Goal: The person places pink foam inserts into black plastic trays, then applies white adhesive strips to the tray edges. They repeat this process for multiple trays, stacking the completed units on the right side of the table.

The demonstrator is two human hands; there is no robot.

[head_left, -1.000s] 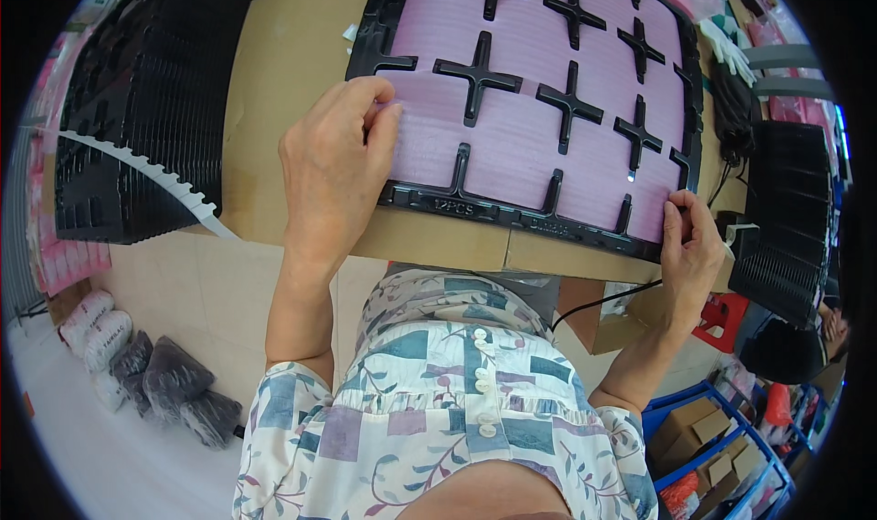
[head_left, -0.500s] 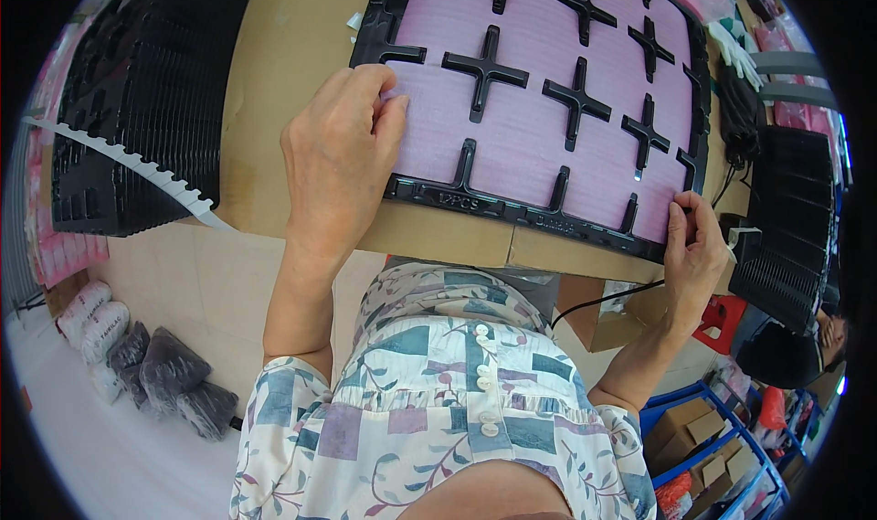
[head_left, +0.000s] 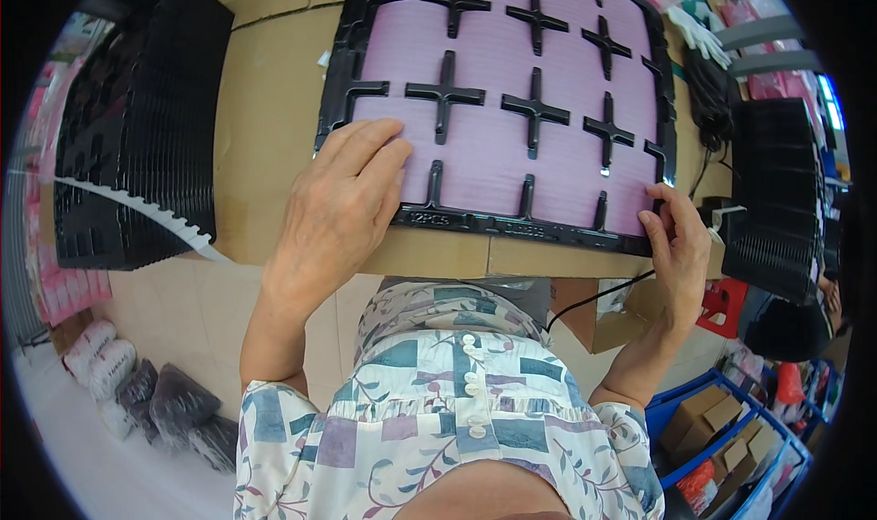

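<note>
Head view: black tray [head_left: 475,220] filled with pink ridged sheets [head_left: 512,145] lies on cardboard tabletop [head_left: 265,109]. Left hand [head_left: 338,209] flat, fingers spread over tray's near-left corner. Right hand [head_left: 681,246] pinches tray's near-right rim. Tray likely light, thin, flexible; best held at both near corners. Black tray stack [head_left: 137,136] left of tray.

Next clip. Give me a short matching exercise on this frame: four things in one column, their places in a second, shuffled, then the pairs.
Things:
1. left hand
2. right hand
3. stack of black trays
4. black cable

Places:
A. hanging below the table's front edge
B. at the black tray's near right corner
C. on the cardboard table top, far left
D. flat on the pink sheets, near left corner

Pairs: 1-D, 2-B, 3-C, 4-A
</note>
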